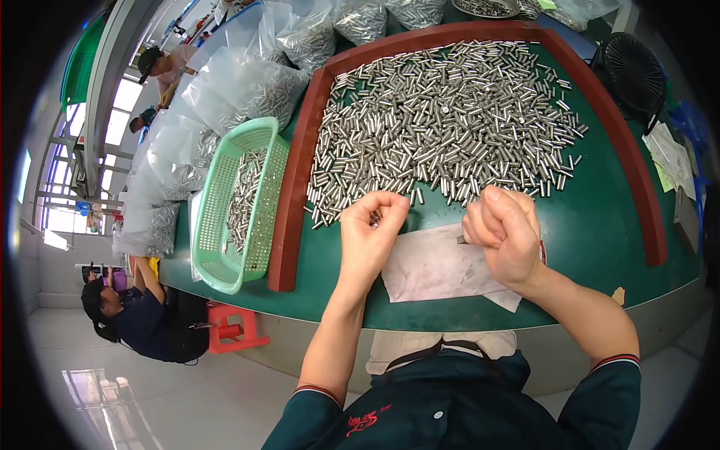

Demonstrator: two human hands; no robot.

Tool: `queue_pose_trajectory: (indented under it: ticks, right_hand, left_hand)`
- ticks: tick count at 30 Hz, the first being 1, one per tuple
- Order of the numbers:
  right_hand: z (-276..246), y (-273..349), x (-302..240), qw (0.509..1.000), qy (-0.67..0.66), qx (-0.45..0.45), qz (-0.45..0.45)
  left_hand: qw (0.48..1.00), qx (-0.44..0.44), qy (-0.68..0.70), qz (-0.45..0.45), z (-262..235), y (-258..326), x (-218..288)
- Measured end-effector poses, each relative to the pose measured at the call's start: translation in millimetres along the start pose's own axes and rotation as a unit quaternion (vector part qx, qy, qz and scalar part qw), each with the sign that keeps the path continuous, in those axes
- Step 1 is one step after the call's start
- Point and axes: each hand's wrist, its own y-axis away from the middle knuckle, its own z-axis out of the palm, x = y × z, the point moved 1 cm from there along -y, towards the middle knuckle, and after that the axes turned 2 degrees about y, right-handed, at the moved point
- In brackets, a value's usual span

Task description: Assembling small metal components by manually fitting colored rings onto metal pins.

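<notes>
A wide heap of short silvery metal pins (450,112) covers the green tabletop (600,202) in front of me. My left hand (369,234) is curled near the heap's front edge, and metal pins show inside its fingers. To its right, my right hand (507,236) is closed like a fist. The end of one metal pin (461,240) sticks out on its left side; the rest of its grip is hidden. Both hands are held above a stained pale cloth (431,266) on the table.
A dark red wooden frame (296,180) borders the heap on three sides. Left of it stands a green plastic basket (214,262) with more pins. Clear bags (240,86) of metal parts line the far left. A black fan (634,75) stands at right. Other people (139,319) sit at left.
</notes>
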Motion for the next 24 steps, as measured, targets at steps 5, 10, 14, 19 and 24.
queue_pose_trajectory:
  ticks: [5, 10, 14, 19, 24]
  right_hand:
    - [1.9, 1.0, -0.6, 1.0, 0.0, 0.005, 0.002]
    - [1.4, 0.6, -2.1, 1.0, 0.006, -0.003, 0.002]
    - [-0.7, -0.1, 0.9, 0.999, 0.031, 0.008, -0.01]
    - [-0.4, 2.5, -3.0, 0.999, 0.02, 0.01, -0.026]
    - [-1.7, 0.3, -2.6, 0.999, -0.023, 0.027, -0.009]
  left_hand:
    - [0.936, 0.041, -0.327, 0.127, 9.8, 3.0, 1.6]
    - [0.94, 0.048, -0.315, 0.126, 7.0, 1.0, 0.7]
    - [0.96, -0.139, -0.208, 0.13, 9.3, 14.2, 7.7]
    - [0.935, -0.19, -0.251, 0.164, 16.7, 18.3, 15.0]
    - [0.934, -0.192, -0.25, 0.166, 17.8, 18.0, 15.6]
